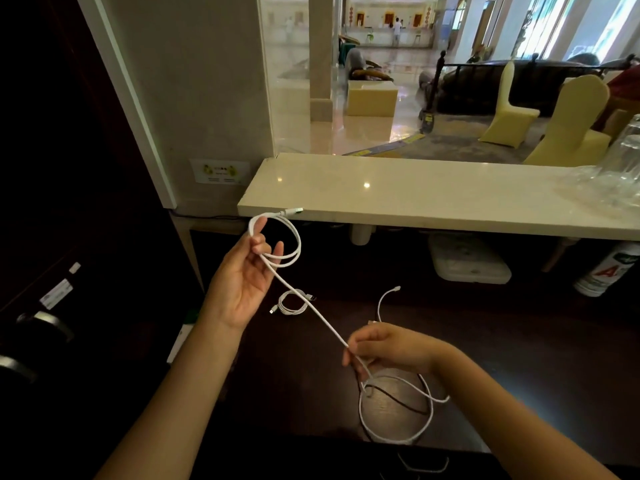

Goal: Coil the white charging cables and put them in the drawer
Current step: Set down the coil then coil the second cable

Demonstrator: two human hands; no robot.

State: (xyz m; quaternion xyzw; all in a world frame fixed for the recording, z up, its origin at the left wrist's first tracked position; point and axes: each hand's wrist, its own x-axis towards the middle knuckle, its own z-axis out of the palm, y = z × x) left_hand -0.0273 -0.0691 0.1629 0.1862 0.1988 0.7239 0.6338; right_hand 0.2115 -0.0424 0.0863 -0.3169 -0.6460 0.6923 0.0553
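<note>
Roughly midway: judged from one cable coiled, one in progress, at least one untouched.
Cable in hand: white cable (311, 308) stretched taut between both hands, above the dark desk (519, 358).
Left hand (242, 282): raised, palm up, fingers curled round a few finished loops (289, 244); plug end (294, 211) sticking out toward the pale counter (415, 195).
Right hand (384, 344): lower, nearer the desk edge, fingertips pinching the straight run, feeding it toward the loops.
Slack left to wind: one wide loose ring (394, 434) trailing from under the right hand onto the desk; several turns more, by estimate.
Done already: small coiled cable (292, 304) lying on the desk between the hands, both plugs showing, not yet stowed.
Untouched: another white cable end (388, 299) rising just behind the right hand; rest of it hidden.
Drawer: handle (422, 462) visible at the bottom edge below the desk; appears closed, nothing stowed as far as visible.
Remaining: finish this coil, coil the last cable, open drawer, put all inside.
</note>
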